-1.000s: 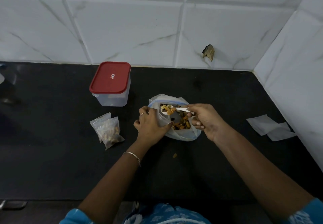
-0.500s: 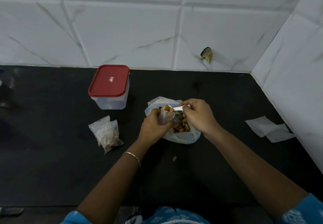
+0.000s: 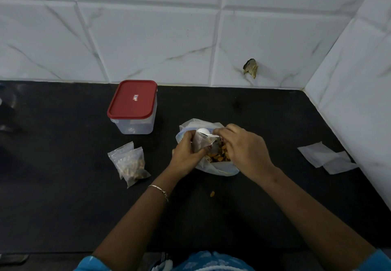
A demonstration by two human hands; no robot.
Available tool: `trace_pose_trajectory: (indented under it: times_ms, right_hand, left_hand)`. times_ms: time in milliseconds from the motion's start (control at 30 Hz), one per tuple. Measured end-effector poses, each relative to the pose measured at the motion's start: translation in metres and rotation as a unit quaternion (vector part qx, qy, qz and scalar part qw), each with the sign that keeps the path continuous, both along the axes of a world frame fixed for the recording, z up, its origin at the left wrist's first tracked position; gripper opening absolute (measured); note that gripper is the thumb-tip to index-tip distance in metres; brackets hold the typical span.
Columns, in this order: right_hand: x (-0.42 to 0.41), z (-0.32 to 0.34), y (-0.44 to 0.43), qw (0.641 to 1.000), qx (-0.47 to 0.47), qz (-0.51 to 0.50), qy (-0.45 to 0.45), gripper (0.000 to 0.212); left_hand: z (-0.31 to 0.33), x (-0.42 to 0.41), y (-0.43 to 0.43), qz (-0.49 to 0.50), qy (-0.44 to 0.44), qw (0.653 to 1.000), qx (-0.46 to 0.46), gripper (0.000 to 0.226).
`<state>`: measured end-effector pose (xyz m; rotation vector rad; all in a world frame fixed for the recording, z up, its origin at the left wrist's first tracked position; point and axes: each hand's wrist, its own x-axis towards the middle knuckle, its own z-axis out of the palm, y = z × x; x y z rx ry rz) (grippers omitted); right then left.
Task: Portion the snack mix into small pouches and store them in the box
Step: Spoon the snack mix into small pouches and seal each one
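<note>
A big clear bag of snack mix (image 3: 220,168) lies open on the black counter (image 3: 63,207). Over it my left hand (image 3: 186,154) holds a small clear pouch (image 3: 200,143) upright by its side. My right hand (image 3: 243,148) grips a white plastic spoon (image 3: 204,132), turned over with its bowl at the pouch's mouth. Two filled pouches (image 3: 132,164) lie to the left. A clear box with a red lid (image 3: 133,106), closed, stands behind them near the wall.
Two flat empty pouches (image 3: 326,157) lie at the right by the side wall. One spilled piece of snack (image 3: 212,193) sits on the counter below the bag. White tiled walls close the back and right.
The loaded spoon moved from above the big bag to the small pouch's mouth and tipped over; its snack pieces are no longer visible on it.
</note>
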<state>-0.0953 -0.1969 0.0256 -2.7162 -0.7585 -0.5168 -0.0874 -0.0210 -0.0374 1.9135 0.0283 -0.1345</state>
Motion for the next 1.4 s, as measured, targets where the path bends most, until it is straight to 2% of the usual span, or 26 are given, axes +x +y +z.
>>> trace_pose_trajectory:
  times_ms: [100, 267, 467, 633, 700, 800, 933, 1067, 1133, 1200, 1233, 1300, 1400]
  right_hand:
    - [-0.002, 0.001, -0.001, 0.999, 0.05, -0.003, 0.009, 0.031]
    - [-0.004, -0.006, -0.001, 1.0, 0.011, 0.002, -0.015, 0.038]
    - [-0.01, -0.007, 0.003, 0.994, 0.11, -0.022, 0.018, 0.03]
    - [-0.01, -0.012, 0.0, 0.996, 0.085, -0.022, -0.013, 0.033]
    - [-0.008, -0.013, -0.002, 0.991, 0.124, -0.046, -0.017, 0.03]
    - [-0.006, -0.018, -0.007, 0.967, 0.228, -0.109, 0.042, 0.024]
    - [-0.005, -0.038, -0.018, 0.897, 0.346, -0.171, 0.214, 0.021]
    - [-0.004, -0.061, -0.024, 0.89, 0.306, -0.217, 0.258, 0.021]
    - [-0.006, -0.067, -0.024, 0.908, 0.245, -0.232, 0.248, 0.021]
    - [-0.009, -0.065, -0.021, 0.937, 0.17, -0.242, 0.183, 0.025]
    - [-0.011, -0.06, -0.017, 0.949, 0.164, -0.229, 0.142, 0.028]
    - [-0.011, -0.043, -0.007, 0.962, 0.213, -0.143, 0.096, 0.03]
    - [-0.002, -0.02, 0.009, 0.953, 0.243, 0.002, 0.182, 0.028]
  left_hand:
    - [-0.006, 0.0, 0.002, 0.003, 0.001, 1.0, 0.005, 0.059]
    - [-0.008, -0.001, 0.005, -0.007, 0.002, 1.0, 0.005, 0.045]
    - [-0.009, -0.002, 0.006, -0.008, 0.015, 1.0, -0.011, 0.035]
    - [-0.009, -0.004, 0.005, -0.011, 0.042, 0.999, -0.027, 0.037]
    - [-0.008, -0.005, 0.004, -0.009, 0.042, 0.999, -0.033, 0.035]
    - [-0.006, -0.005, 0.005, -0.003, 0.048, 0.997, -0.056, 0.04]
    - [-0.007, -0.005, 0.006, 0.007, 0.049, 0.996, -0.07, 0.061]
    - [-0.01, -0.005, 0.005, 0.011, 0.056, 0.995, -0.082, 0.056]
    - [-0.009, -0.007, 0.003, 0.006, 0.06, 0.994, -0.091, 0.057]
    - [-0.005, -0.01, 0.001, 0.001, 0.056, 0.996, -0.075, 0.052]
    - [-0.003, -0.011, 0.0, 0.0, 0.049, 0.997, -0.059, 0.052]
    - [0.004, -0.013, -0.004, -0.002, 0.018, 0.999, -0.027, 0.05]
    - [0.011, -0.015, -0.008, -0.025, -0.011, 1.0, 0.007, 0.054]
